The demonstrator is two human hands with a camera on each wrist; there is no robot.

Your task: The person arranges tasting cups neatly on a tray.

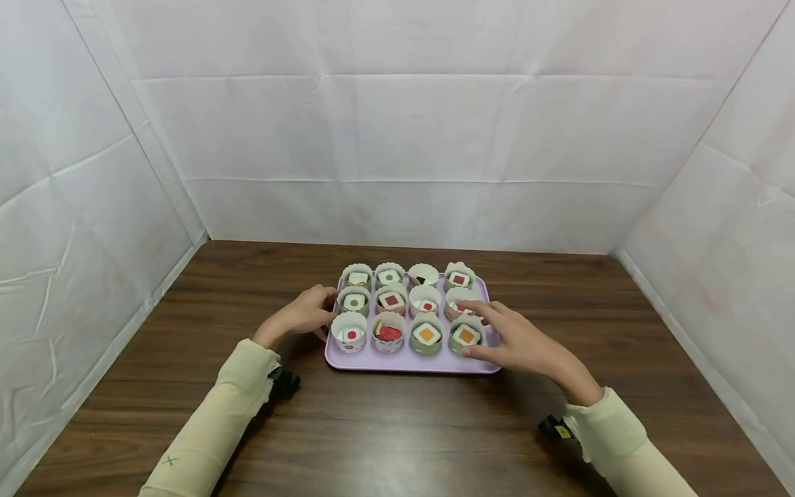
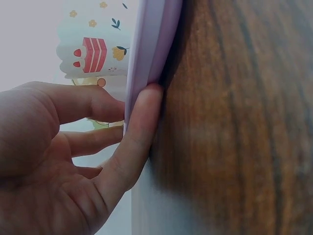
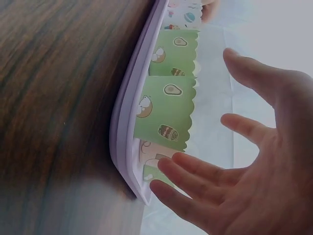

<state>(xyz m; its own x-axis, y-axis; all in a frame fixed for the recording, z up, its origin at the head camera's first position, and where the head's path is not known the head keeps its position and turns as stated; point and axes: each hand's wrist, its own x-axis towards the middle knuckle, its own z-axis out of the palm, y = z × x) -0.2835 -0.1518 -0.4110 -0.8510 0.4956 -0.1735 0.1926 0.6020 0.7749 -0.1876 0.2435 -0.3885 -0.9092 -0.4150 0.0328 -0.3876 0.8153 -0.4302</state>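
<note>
My left hand [image 1: 306,312] is at the left end of a lilac tray [image 1: 397,362], and in the left wrist view its fingers [image 2: 142,105] grip the tray's rim. Several scalloped paper cups stand on the tray in rows. My right hand [image 1: 512,336] hovers over the tray's right end, fingers spread apart, close to a green cup [image 3: 166,105] with avocado prints. That cup holds a white square piece with an orange centre [image 1: 466,335]. Behind it, a pale cup [image 1: 455,295] is partly hidden by my fingers.
The tray lies on a dark wood table [image 1: 385,428], with a white cloth wall [image 1: 422,138] behind and others on both sides. At the front left, a cup [image 1: 388,333] contains a red piece. A small black device [image 1: 284,383] is at the left cuff.
</note>
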